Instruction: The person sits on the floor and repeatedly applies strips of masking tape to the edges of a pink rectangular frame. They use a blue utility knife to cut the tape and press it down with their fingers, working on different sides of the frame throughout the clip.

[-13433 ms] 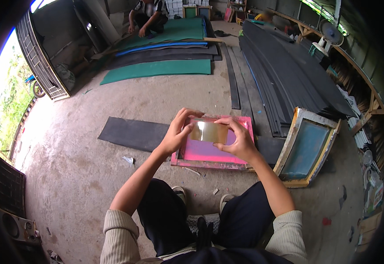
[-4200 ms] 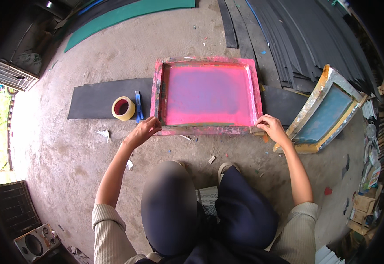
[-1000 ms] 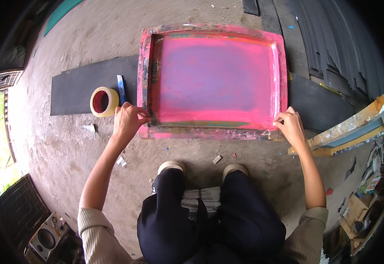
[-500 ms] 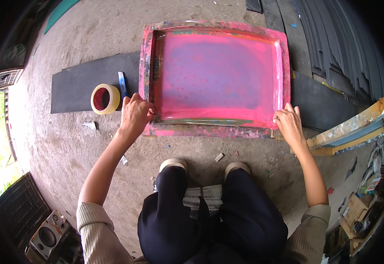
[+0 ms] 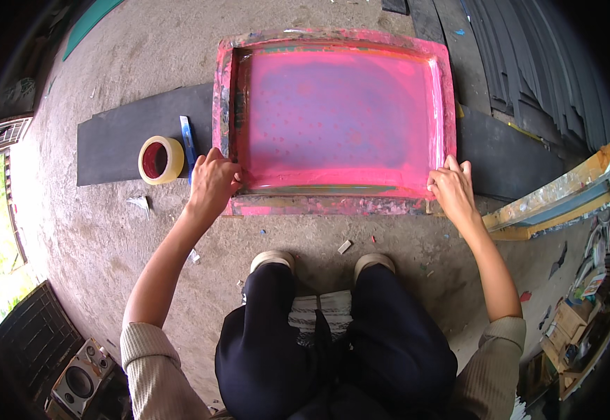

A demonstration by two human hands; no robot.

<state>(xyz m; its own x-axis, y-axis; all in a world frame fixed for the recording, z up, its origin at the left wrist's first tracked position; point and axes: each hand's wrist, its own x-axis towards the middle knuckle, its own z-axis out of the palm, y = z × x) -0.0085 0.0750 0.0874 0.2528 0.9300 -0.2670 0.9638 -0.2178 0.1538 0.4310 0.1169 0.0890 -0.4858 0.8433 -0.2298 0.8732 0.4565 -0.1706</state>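
A screen-printing frame (image 5: 333, 206) with pink-smeared wooden sides lies in front of me; its mesh (image 5: 340, 115) is violet in the middle and pink round the edges. My left hand (image 5: 213, 183) grips the frame at its near left corner, fingers curled over the side. At the near right corner, my right hand (image 5: 452, 189) holds it the same way, fingertips bent over the inner edge. Just left of the frame, beside my left hand, are a blue utility knife (image 5: 188, 140) and a roll of clear tape (image 5: 172, 159). What lies under the frame is hidden.
A black sheet (image 5: 126, 136) extends beneath the knife and tape; another dark sheet (image 5: 508, 157) shows at right. A second wooden frame (image 5: 550, 199) stands tilted at the right. Dark stacked strips (image 5: 529, 63) lie at far right. Small scraps (image 5: 345, 246) dot the concrete floor; a speaker (image 5: 81, 378) stands lower left.
The view has shifted slightly, and the frame appears a little further left. Both hands keep their hold on its near corners.
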